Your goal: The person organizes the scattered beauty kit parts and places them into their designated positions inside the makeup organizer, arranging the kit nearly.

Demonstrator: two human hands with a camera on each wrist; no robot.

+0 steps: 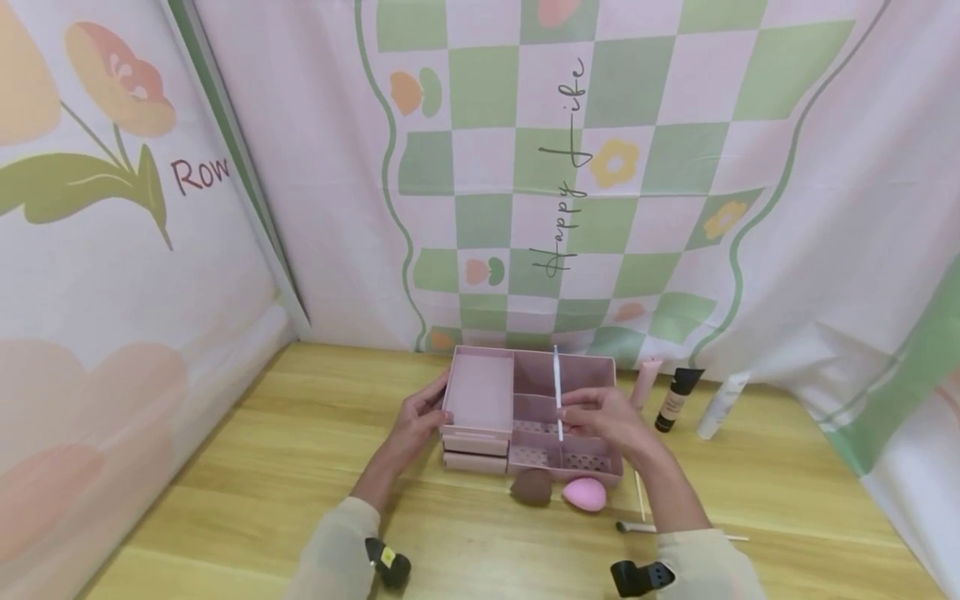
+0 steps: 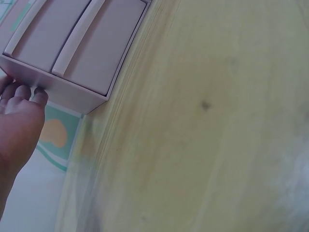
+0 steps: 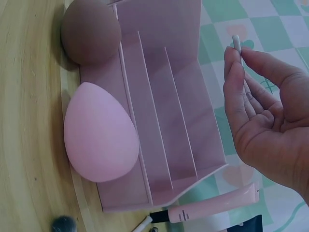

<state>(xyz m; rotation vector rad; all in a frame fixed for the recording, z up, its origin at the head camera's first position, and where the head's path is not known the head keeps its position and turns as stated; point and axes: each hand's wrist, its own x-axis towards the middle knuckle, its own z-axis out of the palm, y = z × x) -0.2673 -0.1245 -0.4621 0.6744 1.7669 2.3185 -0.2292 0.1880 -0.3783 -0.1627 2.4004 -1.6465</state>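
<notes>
A pink makeup organizer (image 1: 480,392) stands on the table, with drawers at left and open compartments at right. My left hand (image 1: 411,429) holds its left side, thumb at the top edge; in the left wrist view the curled fingers meet the side wall. Above the compartments, my right hand (image 1: 611,421) pinches a slim white pen-like stick (image 1: 557,392) between thumb and fingers, roughly upright. Its exact kind cannot be told. Before the organizer sit a brown makeup sponge (image 1: 531,487) and a pink makeup sponge (image 1: 585,494).
Right of the organizer stand a pink tube (image 1: 645,383), a black-capped foundation tube (image 1: 677,400) and a white tube (image 1: 722,407). A makeup brush (image 1: 636,527) and a thin pale stick (image 1: 640,496) lie near my right forearm. A patterned curtain (image 1: 480,167) hangs behind the table.
</notes>
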